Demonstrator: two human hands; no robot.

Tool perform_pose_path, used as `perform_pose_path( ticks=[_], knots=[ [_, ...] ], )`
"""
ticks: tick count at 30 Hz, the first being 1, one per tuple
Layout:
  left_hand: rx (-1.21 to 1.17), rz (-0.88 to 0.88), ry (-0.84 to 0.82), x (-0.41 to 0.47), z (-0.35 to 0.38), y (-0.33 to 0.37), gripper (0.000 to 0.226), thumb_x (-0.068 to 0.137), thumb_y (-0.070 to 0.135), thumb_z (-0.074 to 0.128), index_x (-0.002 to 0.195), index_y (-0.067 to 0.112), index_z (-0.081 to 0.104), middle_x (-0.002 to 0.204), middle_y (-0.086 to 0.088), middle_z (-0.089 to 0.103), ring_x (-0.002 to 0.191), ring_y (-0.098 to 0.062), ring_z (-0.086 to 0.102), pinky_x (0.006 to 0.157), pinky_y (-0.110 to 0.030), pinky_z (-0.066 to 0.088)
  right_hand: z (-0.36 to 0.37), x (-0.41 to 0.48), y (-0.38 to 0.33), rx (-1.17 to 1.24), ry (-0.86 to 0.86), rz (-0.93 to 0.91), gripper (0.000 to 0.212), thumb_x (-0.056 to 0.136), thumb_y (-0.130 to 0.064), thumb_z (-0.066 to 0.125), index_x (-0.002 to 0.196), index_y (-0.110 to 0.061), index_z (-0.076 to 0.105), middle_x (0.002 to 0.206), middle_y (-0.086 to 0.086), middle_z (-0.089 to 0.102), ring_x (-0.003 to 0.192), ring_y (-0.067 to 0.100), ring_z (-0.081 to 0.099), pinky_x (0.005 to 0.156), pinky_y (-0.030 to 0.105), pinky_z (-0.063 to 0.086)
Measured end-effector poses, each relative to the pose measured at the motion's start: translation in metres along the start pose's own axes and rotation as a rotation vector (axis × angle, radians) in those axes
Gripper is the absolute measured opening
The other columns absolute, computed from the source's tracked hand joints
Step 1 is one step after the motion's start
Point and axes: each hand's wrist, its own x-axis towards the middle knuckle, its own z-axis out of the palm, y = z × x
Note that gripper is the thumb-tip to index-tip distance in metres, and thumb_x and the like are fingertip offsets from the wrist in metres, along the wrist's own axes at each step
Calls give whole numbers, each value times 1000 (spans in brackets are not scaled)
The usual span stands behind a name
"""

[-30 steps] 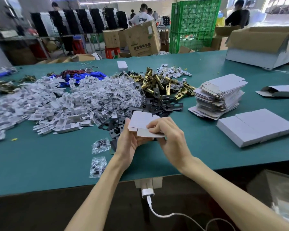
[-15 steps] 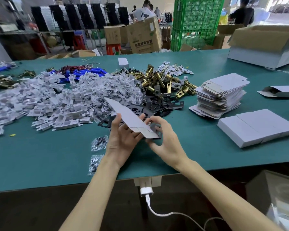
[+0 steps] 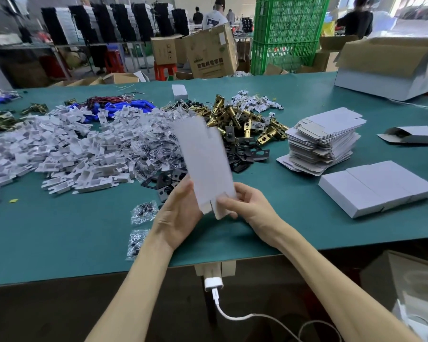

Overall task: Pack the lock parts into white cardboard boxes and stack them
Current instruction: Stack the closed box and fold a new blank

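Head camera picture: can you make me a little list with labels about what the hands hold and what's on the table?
Held: flat white box blank, blurred, not folded up
Left hand: holds its lower end
Right hand: pinches its lower end
Right of hands: stack of flat blanks, closed white boxes
Beyond hands: black plates, brass latches, white plastic pieces
Surface: green table

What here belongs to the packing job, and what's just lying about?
Job: flat white box in left hand and right hand; stack of flat boxes; brass latches; black plates; closed white boxes.
Lying about: green crates; white charger cable; brown cartons.
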Motion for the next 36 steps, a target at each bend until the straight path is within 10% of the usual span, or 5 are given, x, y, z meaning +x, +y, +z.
perform_pose_path(
  ticks=[9,21,29,36],
  knots=[
    [-10,46,118,1,-3,-5,50,85,36,83,131,17,73,137,-11,68,127,-25,65,97,-33,57,-1,-5,-3,1,-76,33,26,78,-17,80,103,-13,74,88,5,69,70,12,48,57,24,32],
    [34,-52,218,2,-1,-6,75,93,56,69,150,10,53,151,-17,56,138,-32,54,109,-44,47,-8,-7,-13,54,-122,155,7,94,-17,65,89,-18,70,81,1,64,60,11,60,52,18,33],
    [20,-113,-30,-1,4,-4,95,80,59,80,154,9,48,166,-9,34,148,-31,44,118,-55,40,-13,-13,-20,96,-482,245,14,91,-23,62,84,-12,67,69,3,58,49,8,46,56,19,37],
    [153,-86,-167,-5,3,-3,106,86,54,77,164,8,21,170,-15,25,157,-33,25,125,-57,27,-10,-13,-20,97,-456,253,13,96,-17,59,88,-9,65,69,0,60,48,7,45,54,18,37]
  ],
)
